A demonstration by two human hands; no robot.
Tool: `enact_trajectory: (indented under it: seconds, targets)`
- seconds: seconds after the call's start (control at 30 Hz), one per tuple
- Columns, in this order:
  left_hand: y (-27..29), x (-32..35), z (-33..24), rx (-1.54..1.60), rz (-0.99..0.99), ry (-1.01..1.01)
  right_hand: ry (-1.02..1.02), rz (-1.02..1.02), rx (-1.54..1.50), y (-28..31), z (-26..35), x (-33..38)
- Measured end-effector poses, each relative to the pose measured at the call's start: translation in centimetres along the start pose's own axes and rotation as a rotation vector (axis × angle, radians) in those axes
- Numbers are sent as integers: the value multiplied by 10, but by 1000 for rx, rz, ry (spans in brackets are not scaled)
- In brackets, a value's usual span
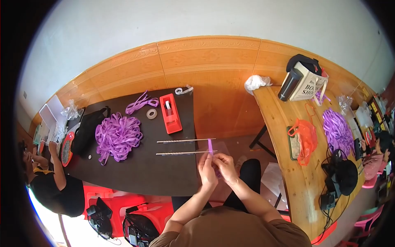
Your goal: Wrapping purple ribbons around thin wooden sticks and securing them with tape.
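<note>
A dark table (144,177) filled the middle of the scene, and on its left half lay a large loose heap of purple ribbon (118,138), apparently unused. At the right edge, the person's left hand (207,173) and right hand (226,166) met at the fingertips; the left was pinched on a narrow purple strip (210,145), while whether the right gripped it too could not be told. The strip crossed the right-hand ends of two thin parallel sticks, the farther (185,140) and the nearer (185,153). The work seemed early: one strip in place, its near end unfinished, most ribbon left.
</note>
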State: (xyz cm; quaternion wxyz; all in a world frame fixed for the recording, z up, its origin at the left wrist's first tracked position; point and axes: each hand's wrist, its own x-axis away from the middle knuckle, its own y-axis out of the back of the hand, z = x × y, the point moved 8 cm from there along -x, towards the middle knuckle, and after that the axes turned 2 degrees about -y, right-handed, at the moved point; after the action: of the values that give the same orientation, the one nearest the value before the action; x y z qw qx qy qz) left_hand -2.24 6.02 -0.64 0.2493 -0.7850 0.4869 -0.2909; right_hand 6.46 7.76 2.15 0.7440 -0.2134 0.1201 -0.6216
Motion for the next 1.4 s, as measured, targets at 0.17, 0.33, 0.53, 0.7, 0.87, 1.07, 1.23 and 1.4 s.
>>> enact_trajectory:
  seconds: [0.17, 0.33, 0.53, 0.7, 0.87, 1.07, 1.23, 1.4]
  targets:
    - [-20, 15, -22, 43, -32, 59, -79, -10, -2, -2, 0, -1]
    - [-25, 18, -29, 126, -49, 172, -102, -28, -33, -7, 4, -1]
    - [-25, 16, -33, 150, -38, 351, -145, -18, -52, -9, 13, 2]
    - [-38, 23, -43, 136, -14, 557, 80, -161, 159, 14, 58, 0]
    - [-43, 25, -51, 235, 44, 639, 105, -55, 244, -5, 99, -30]
    - [-44, 25, -52, 332, 51, 629, -15, 257, 436, -88, 81, -106]
    - [-43, 26, -49, 349, -16, 616, -98, 224, 620, -132, 59, -164]
    - [-42, 24, -47, 381, 49, 591, -89, 107, 502, -153, 32, -189]
